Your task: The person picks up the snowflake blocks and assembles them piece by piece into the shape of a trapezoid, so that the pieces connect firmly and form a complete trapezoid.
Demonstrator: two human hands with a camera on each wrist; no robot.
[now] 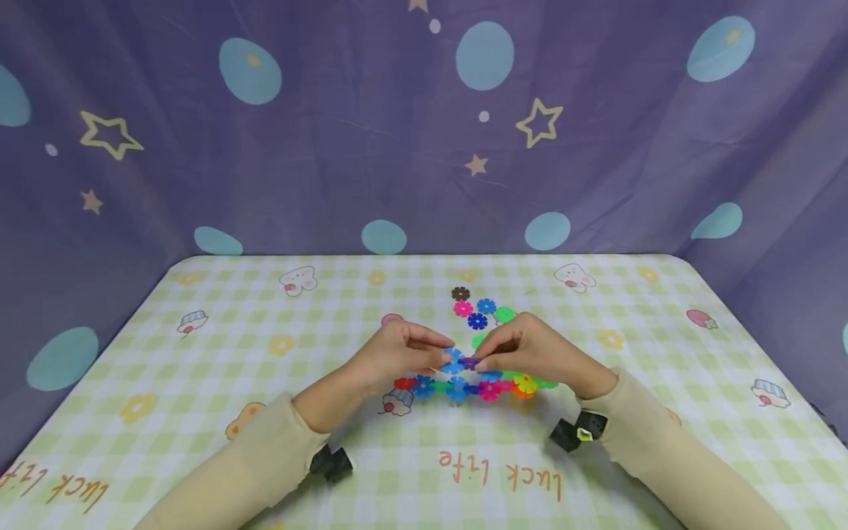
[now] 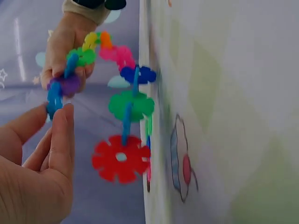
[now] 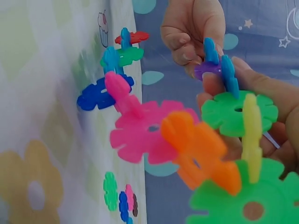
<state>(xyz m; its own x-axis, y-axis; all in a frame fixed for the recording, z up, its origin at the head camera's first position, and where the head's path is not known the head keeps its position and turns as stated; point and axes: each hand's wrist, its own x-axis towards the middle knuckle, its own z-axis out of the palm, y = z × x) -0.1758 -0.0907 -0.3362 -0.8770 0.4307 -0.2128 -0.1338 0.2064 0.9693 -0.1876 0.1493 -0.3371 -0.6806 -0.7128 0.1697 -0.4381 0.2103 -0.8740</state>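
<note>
My left hand point(image 1: 396, 355) pinches a light blue snowflake disc point(image 1: 453, 361) between thumb and fingertips. Just right of it, my right hand point(image 1: 535, 352) pinches a purple snowflake disc point(image 1: 470, 364), which is slotted against the light blue one. Both discs belong to a long chain of interlocked plastic discs that curves round below the hands. A red disc point(image 2: 121, 158) hangs at the chain's free end. Further along come a pink disc point(image 3: 152, 128), an orange disc point(image 3: 198, 154) and a yellow disc point(image 3: 252, 137). Beside my right fingers sits a green disc point(image 3: 239, 112).
Loose discs lie beyond the hands on the checked tablecloth point(image 1: 232, 383): a brown disc point(image 1: 460, 294), a pink one, two blue ones and green ones. Behind the table hangs a purple curtain point(image 1: 397, 147). Black wrist devices point(image 1: 331, 464) are strapped under both sleeves.
</note>
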